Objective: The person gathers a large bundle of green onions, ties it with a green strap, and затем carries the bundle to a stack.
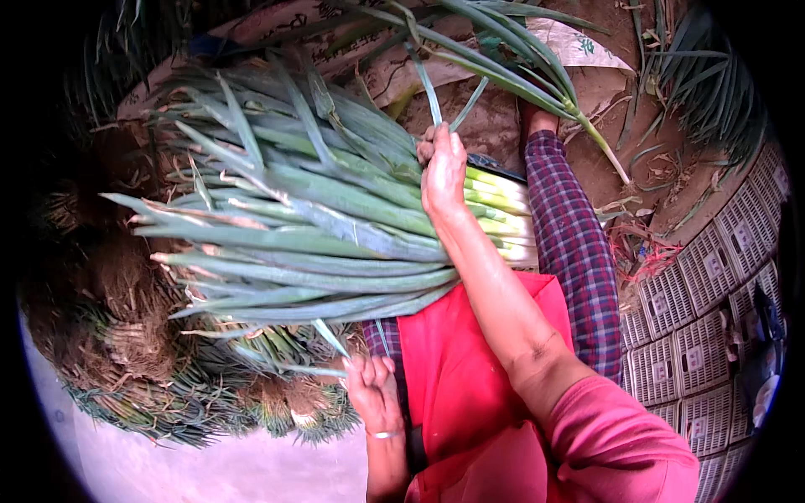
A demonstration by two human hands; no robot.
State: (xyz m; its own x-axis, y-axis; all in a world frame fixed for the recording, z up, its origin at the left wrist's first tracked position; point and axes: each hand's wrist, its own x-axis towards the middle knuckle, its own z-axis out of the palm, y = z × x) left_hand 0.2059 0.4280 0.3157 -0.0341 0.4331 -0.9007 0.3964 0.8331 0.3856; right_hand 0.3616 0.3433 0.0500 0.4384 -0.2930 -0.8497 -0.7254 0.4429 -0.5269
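A large bundle of green onions (327,207) lies across the person's lap, leaves spread to the left and pale stems to the right. My right hand (443,166) is closed at the bundle's upper side, near where leaves meet stems, with two narrow leaf ends (429,88) sticking up out of it. My left hand (375,386), with a bracelet at the wrist, is below the bundle, fingers curled on thin green leaf ends. What passes beneath the bundle is hidden. A few loose green onions (566,104) stretch above and right of the right hand.
Heaps of green onions with roots (132,352) lie at the left and lower left. More leaves (710,88) lie at the upper right. Plastic crates (704,339) stand at the right, near red string (641,251). Printed sacking (566,44) covers part of the ground.
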